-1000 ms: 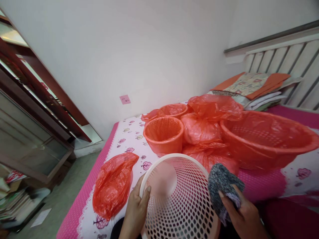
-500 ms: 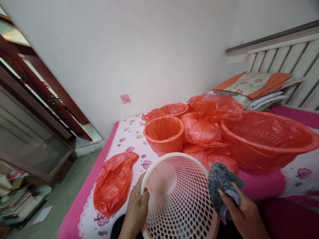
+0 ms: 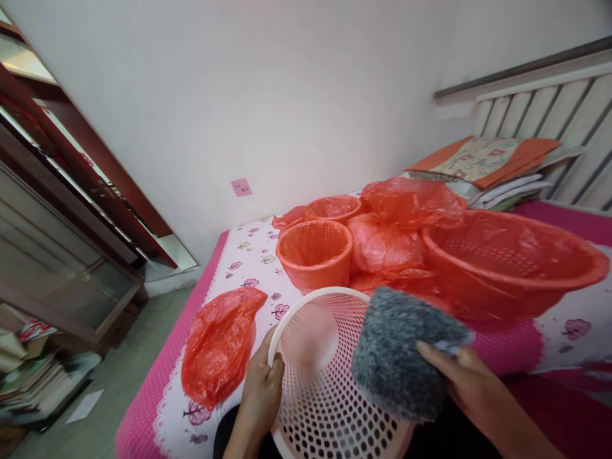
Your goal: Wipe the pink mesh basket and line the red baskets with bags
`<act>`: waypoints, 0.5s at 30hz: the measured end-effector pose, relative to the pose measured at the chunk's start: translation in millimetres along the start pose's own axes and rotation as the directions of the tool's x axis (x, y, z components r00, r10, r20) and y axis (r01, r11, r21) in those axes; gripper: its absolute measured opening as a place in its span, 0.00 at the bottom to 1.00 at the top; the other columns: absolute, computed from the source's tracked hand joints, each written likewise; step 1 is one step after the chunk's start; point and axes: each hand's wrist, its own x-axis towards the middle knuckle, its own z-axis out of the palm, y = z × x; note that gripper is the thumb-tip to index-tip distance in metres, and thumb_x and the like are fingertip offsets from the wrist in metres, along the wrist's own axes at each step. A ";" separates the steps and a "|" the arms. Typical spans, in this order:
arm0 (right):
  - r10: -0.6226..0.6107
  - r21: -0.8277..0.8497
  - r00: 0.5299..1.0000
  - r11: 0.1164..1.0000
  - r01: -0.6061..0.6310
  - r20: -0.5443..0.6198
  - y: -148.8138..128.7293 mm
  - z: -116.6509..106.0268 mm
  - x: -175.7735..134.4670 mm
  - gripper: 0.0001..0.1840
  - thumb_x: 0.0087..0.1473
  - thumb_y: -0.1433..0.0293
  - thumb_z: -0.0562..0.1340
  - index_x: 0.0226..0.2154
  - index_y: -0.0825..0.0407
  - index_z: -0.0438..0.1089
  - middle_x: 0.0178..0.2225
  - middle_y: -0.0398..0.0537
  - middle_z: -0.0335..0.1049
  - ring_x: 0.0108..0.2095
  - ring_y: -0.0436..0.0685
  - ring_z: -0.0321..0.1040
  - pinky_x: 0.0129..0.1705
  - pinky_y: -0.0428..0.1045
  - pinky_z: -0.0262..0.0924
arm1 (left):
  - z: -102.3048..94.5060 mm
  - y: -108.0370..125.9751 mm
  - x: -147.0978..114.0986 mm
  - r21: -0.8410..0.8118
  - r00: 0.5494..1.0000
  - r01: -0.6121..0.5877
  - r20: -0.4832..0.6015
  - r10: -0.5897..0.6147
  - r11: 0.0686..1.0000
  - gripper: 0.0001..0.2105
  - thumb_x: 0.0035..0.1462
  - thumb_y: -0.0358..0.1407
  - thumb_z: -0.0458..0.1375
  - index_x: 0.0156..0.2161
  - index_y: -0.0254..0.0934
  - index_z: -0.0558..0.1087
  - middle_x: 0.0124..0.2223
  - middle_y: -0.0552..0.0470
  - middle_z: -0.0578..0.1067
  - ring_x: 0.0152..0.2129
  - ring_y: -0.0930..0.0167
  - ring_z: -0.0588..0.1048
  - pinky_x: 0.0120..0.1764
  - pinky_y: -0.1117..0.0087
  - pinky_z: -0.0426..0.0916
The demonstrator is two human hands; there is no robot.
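A pale pink perforated plastic basket (image 3: 329, 408) lies tilted in front of me, its open mouth towards me. My left hand (image 3: 264, 376) grips its rim on the left, thumb inside the edge. In my right hand (image 3: 471, 376) is a fluffy grey cleaning cloth (image 3: 406, 354), pinched at its right end by the thumb and fingers. The cloth covers the right part of the basket's rim; whether it touches the plastic I cannot tell. An orange perforated basket (image 3: 315, 255) stands just beyond, and a crumpled red plastic bag (image 3: 220, 344) lies left of my left hand.
A wide red basket (image 3: 516, 268) sits at the right beside stuffed red plastic bags (image 3: 387, 242). Folded bedding (image 3: 488, 162) is stacked by the white radiator (image 3: 549, 127). The bed's pink edge (image 3: 157, 376) drops to the floor at the left, near piled papers (image 3: 36, 389).
My right hand has brought the grey cloth left and over the pale basket's right rim; the cloth now shows spread out more broadly. My left hand keeps its grip on the rim.
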 end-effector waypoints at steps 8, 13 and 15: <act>0.104 0.142 0.891 0.973 -0.184 0.441 -44.1 31.4 -14.4 0.29 0.60 0.51 0.62 0.53 0.54 0.80 0.52 0.58 0.81 0.54 0.70 0.76 0.63 0.64 0.66 | 4.1 7.0 0.2 0.020 1.000 -0.005 0.023 0.005 1.000 0.25 0.60 0.40 0.55 0.61 0.37 0.75 0.62 0.39 0.78 0.62 0.54 0.74 0.67 0.48 0.63; 0.181 0.157 0.844 0.942 -0.296 0.505 -33.0 37.0 -30.4 0.31 0.56 0.48 0.64 0.52 0.53 0.80 0.50 0.57 0.82 0.54 0.72 0.77 0.62 0.66 0.67 | 3.2 0.7 -0.3 0.029 1.000 -0.017 0.011 0.017 0.999 0.25 0.60 0.38 0.55 0.61 0.37 0.75 0.62 0.40 0.78 0.63 0.54 0.72 0.67 0.48 0.63; 0.207 0.222 0.852 0.911 -0.347 0.481 -35.4 29.1 -26.6 0.32 0.57 0.47 0.64 0.52 0.53 0.80 0.49 0.57 0.83 0.53 0.72 0.77 0.61 0.65 0.68 | 3.0 -0.4 -0.3 0.032 1.000 -0.020 0.020 0.019 0.999 0.26 0.61 0.38 0.54 0.62 0.36 0.74 0.63 0.40 0.78 0.64 0.55 0.71 0.68 0.49 0.62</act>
